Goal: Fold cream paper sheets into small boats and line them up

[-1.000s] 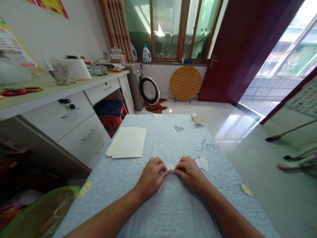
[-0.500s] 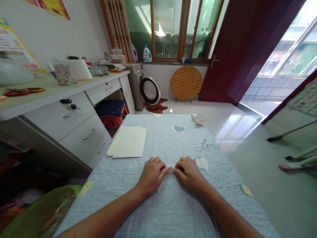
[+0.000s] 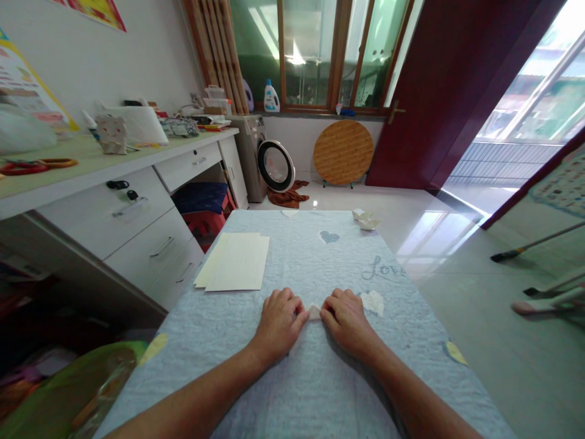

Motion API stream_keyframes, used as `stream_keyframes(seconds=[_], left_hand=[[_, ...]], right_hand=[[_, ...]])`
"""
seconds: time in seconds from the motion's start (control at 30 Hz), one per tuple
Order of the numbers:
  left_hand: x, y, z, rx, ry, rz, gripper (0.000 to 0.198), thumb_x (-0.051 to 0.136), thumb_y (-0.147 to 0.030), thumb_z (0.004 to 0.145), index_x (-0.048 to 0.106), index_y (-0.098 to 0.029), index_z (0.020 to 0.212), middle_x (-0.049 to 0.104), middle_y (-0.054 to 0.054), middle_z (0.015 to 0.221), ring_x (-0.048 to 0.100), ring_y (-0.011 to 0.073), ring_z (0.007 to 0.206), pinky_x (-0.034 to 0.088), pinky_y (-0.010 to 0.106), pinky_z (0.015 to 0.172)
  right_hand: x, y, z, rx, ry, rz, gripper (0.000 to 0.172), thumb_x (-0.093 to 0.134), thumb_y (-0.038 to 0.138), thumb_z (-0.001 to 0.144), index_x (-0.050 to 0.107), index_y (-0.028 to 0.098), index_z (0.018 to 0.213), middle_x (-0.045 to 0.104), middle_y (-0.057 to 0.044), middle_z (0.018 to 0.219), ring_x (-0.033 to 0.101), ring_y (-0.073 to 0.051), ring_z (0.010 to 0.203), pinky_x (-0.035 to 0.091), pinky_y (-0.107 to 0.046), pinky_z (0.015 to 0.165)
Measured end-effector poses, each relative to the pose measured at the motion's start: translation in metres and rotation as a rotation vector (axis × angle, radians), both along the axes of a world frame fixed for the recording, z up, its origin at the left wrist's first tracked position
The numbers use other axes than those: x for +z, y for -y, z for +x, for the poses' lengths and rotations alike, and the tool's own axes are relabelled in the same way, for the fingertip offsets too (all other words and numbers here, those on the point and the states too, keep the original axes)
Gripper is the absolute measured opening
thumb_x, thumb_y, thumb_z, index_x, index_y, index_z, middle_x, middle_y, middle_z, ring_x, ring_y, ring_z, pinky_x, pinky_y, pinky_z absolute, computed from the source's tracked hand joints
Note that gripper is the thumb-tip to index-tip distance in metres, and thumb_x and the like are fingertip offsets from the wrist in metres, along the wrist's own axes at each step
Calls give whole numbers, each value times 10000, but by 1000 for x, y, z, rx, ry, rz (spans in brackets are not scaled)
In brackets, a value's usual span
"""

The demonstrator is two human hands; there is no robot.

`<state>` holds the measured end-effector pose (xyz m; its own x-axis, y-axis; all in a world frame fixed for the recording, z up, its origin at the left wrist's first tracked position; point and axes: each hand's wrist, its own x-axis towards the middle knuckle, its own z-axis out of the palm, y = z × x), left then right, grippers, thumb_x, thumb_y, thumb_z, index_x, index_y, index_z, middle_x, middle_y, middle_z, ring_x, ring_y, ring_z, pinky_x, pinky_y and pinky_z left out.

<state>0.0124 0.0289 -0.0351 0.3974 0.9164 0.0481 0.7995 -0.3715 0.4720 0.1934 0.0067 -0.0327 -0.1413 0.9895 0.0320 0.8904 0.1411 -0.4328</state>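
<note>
Both my hands rest near the middle of the table, with a small folded piece of off-white paper (image 3: 314, 313) between them. My left hand (image 3: 281, 320) pinches its left end between thumb and fingers. On the opposite end, my right hand (image 3: 345, 318) closes in the same way. Most of the paper is covered by my fingers; only a short peaked middle part shows. Farther left on the table lies a small stack of cream paper sheets (image 3: 237, 262). Near the far right corner sit folded paper pieces (image 3: 367, 221).
A light blue quilted cloth (image 3: 301, 384) covers the table. To the left runs a white desk (image 3: 137, 225) with scissors (image 3: 39, 166) on top. A green bin-like container (image 3: 114, 356) stands at lower left. Behind are an open washing machine (image 3: 253, 152) and a round wooden board (image 3: 343, 152).
The hands stay at nearly the same spot on the paper. Its visible middle looks slightly changed in shape, and the camera view has shifted a little.
</note>
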Motion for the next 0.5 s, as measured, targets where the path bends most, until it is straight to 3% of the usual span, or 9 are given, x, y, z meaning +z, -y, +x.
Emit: stream_keyframes(seconds=[0.5], left_hand=[[1,3,2,-1,-35,28,114,581,-270,897,639,-197,831,593,54,949,512,244,964,375,372,852]], right_hand=[[-3,-1,-5,-50,45,7,136,578,236,889,641,185,780,634,-48,887,516,-218,903,276,-333,783]])
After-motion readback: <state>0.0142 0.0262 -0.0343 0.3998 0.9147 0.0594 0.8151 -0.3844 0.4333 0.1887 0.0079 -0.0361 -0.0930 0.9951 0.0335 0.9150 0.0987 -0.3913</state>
